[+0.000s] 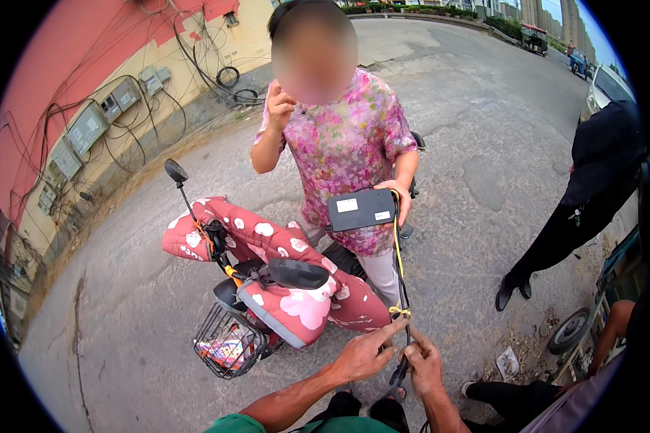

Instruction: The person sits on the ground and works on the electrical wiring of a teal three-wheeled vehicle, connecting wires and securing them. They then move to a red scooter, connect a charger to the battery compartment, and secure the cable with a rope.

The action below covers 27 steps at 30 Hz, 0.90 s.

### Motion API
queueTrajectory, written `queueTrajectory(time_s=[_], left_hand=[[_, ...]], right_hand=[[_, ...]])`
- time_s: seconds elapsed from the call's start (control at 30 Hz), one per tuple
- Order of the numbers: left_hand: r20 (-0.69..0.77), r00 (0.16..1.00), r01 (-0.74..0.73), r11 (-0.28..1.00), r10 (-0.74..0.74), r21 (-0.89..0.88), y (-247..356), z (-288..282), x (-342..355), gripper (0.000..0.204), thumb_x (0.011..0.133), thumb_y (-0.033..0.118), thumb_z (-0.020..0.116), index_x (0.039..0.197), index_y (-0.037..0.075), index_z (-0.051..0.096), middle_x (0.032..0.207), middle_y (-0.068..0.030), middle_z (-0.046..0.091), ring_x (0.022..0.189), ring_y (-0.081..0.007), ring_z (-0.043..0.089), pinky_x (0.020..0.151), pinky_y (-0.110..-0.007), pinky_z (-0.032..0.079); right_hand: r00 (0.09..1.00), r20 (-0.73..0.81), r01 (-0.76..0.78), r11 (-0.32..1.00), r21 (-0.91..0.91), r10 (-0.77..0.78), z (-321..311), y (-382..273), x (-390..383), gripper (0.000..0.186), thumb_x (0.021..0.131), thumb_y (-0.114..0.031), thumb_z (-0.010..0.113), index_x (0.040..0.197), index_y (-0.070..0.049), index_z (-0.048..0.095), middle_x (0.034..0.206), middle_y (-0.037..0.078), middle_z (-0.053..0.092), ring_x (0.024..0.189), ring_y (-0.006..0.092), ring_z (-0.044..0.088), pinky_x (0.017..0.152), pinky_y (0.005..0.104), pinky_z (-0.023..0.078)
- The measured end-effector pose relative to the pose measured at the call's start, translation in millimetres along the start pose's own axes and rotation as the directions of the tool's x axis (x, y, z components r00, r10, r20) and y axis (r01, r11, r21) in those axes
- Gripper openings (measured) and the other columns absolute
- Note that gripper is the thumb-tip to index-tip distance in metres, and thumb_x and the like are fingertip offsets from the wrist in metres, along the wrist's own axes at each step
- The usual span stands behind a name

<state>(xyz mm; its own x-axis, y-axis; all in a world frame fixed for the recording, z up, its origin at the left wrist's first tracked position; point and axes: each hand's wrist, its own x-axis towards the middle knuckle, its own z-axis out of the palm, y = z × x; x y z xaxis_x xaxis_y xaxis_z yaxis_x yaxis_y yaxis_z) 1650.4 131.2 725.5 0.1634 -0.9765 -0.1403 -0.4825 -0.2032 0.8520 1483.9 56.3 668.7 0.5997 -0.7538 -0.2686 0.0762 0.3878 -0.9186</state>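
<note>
A black cable (403, 289) hangs down toward me from a black box-shaped charger (361, 209), which a person facing me holds in one hand. A yellow tie (399, 311) is knotted around the cable just beyond my fingers. My right hand (424, 363) is closed, thumb and fingers pinching the cable below the knot. Beside it, my left hand (368, 353) reaches in with its index finger stretched toward the knot and its thumb apart; the other fingers curl under. Below my hands dangles the cable's dark plug end (398, 374).
At the left stands an electric scooter with a red floral cover (296, 303), mirrors and a wire front basket (227, 343). Someone in dark clothes (592, 180) stands at the right, near a cart wheel (570, 330). Another person's arm (614, 325) shows at lower right.
</note>
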Motion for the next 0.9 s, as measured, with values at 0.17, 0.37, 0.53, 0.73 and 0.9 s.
queueTrajectory(time_s=[0.17, 0.37, 0.53, 0.73, 0.9], left_hand=[[-0.022, 0.997, -0.075, 0.997, 0.075, -0.022, -15.0, 2.1, -1.9, 0.059, 0.093, 0.013, 0.061, 0.149, 0.013, 0.043, 0.09, -0.0091, 0.066, 0.08, -0.0204, 0.064, 0.076, -0.036, 0.052], [-0.14, 0.989, -0.076, 0.971, 0.045, -0.227, 5.0, -9.0, -12.0, 0.057, 0.093, 0.016, 0.064, 0.146, 0.007, 0.046, 0.092, -0.0097, 0.066, 0.082, -0.0193, 0.064, 0.078, -0.036, 0.052], [-0.135, 0.991, -0.037, 0.991, 0.02, -0.126, -4.0, -8.7, -20.0, 0.042, 0.091, 0.024, 0.069, 0.127, 0.004, 0.062, 0.094, -0.0104, 0.068, 0.082, -0.0199, 0.066, 0.077, -0.036, 0.053], [0.016, 0.998, 0.055, 0.994, -0.056, 0.098, -12.9, -3.3, -36.9, 0.035, 0.09, 0.034, 0.071, 0.095, 0.0, 0.064, 0.085, -0.0103, 0.065, 0.074, -0.0206, 0.065, 0.067, -0.037, 0.052], [0.061, 0.97, 0.242, 0.922, -0.235, -0.303, -19.9, 4.3, -44.8, 0.034, 0.096, 0.034, 0.065, 0.091, 0.001, 0.06, 0.078, -0.0057, 0.064, 0.065, -0.0146, 0.06, 0.062, -0.031, 0.049]], right_hand=[[1.0, -0.018, 0.008, 0.999, 0.045, -0.007, 1.5, 6.4, 7.1, 0.05, 0.094, -0.019, 0.063, 0.138, 0.003, 0.053, 0.081, 0.001, 0.061, 0.063, 0.0048, 0.05, 0.054, 0.0206, 0.04], [0.997, -0.056, -0.043, 0.996, 0.072, 0.047, 12.3, -5.2, 15.6, 0.029, 0.095, -0.019, 0.064, 0.119, 0.0, 0.063, 0.082, 0.001, 0.064, 0.064, 0.0048, 0.051, 0.055, 0.0214, 0.041], [0.999, -0.019, -0.044, 0.999, -0.015, 0.044, 22.2, -21.9, 19.5, 0.013, 0.094, -0.014, 0.067, 0.101, -0.003, 0.065, 0.076, -0.002, 0.062, 0.062, 0.0042, 0.049, 0.055, 0.0215, 0.039], [0.999, 0.038, 0.01, 1.0, 0.012, -0.01, 34.9, -16.7, 23.2, 0.012, 0.094, -0.017, 0.068, 0.093, -0.005, 0.063, 0.074, -0.002, 0.06, 0.06, 0.0042, 0.048, 0.054, 0.0236, 0.038], [0.991, 0.124, -0.036, 0.997, -0.063, 0.044, 34.9, -18.6, 31.5, 0.015, 0.095, -0.02, 0.065, 0.091, -0.006, 0.064, 0.074, -0.002, 0.061, 0.062, 0.0047, 0.049, 0.055, 0.0239, 0.038]])
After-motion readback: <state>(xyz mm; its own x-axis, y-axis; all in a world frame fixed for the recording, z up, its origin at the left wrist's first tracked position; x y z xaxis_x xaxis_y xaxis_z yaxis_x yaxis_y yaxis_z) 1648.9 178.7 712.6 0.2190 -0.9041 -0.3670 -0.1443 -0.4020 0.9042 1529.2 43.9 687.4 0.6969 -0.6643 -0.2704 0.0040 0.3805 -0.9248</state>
